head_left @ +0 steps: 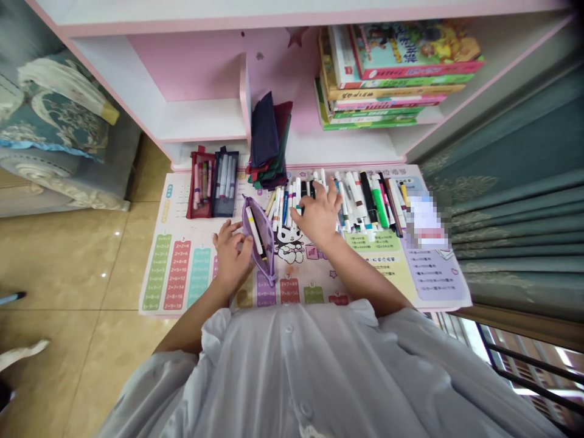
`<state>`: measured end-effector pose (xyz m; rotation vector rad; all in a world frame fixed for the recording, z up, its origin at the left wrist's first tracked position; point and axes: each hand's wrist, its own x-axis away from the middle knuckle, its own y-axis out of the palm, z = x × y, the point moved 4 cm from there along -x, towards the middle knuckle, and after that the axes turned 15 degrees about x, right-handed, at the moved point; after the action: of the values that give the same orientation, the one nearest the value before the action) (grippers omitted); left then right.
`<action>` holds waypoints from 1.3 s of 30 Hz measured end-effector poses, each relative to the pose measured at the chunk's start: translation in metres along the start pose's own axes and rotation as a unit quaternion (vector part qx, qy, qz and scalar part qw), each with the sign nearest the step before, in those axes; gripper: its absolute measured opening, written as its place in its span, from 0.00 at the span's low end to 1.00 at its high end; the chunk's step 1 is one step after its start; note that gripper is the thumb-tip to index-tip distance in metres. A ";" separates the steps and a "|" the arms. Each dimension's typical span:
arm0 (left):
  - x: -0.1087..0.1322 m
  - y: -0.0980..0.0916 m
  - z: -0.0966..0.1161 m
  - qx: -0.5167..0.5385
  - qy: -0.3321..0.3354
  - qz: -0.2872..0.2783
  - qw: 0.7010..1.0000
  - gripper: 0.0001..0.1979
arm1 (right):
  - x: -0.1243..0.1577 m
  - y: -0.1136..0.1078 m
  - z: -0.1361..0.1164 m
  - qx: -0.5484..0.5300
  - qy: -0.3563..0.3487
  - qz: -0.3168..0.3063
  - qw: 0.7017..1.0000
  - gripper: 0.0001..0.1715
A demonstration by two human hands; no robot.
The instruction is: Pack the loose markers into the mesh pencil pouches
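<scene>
My left hand [231, 249] grips the edge of an open purple mesh pencil pouch [260, 238] lying on the printed desk mat [191, 267]; a pen or two lie inside it. My right hand [319, 214] rests palm down on a long row of marker pens [365, 204] spread across the back of the mat, its fingers curled over several of them. Whether it has taken hold of one is hidden under the hand.
A red pouch [201, 185] and a dark blue pouch [225, 182], both filled with pens, lie at the mat's back left. Folded empty pouches [269, 140] lean in the pink shelf. Stacked books [392, 73] sit on the right shelf. A green curtain [515, 201] hangs right.
</scene>
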<state>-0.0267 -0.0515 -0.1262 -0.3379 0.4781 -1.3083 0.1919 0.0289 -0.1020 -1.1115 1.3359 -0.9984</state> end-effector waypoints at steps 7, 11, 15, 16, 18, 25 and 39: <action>0.000 -0.001 0.002 -0.001 -0.006 0.001 1.000 0.16 | -0.010 0.019 0.014 0.053 0.019 -0.037 0.998 0.14; 0.000 0.000 0.003 0.000 -0.007 0.002 1.000 0.16 | -0.013 0.015 0.012 0.078 0.018 -0.064 0.995 0.18; 0.000 0.000 0.002 -0.005 -0.008 0.003 1.000 0.15 | -0.020 0.012 0.011 0.127 0.009 -0.109 0.986 0.24; 0.000 0.000 0.001 -0.005 -0.008 0.003 1.000 0.16 | -0.022 0.012 0.010 0.138 0.006 -0.118 0.983 0.26; 0.000 0.000 0.001 -0.005 -0.009 0.002 1.000 0.16 | -0.024 0.011 0.009 0.157 0.001 -0.133 0.979 0.27; 0.000 0.000 0.001 -0.010 -0.009 0.003 1.000 0.15 | -0.029 0.011 0.002 0.172 -0.004 -0.159 0.972 0.26; 0.000 0.001 -0.002 -0.001 -0.003 -0.002 1.000 0.15 | -0.025 0.001 0.007 0.102 -0.014 -0.097 0.990 0.17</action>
<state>-0.0270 -0.0517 -0.1278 -0.3451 0.4744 -1.3093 0.1984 0.0537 -0.0985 -1.1084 1.0919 -1.2278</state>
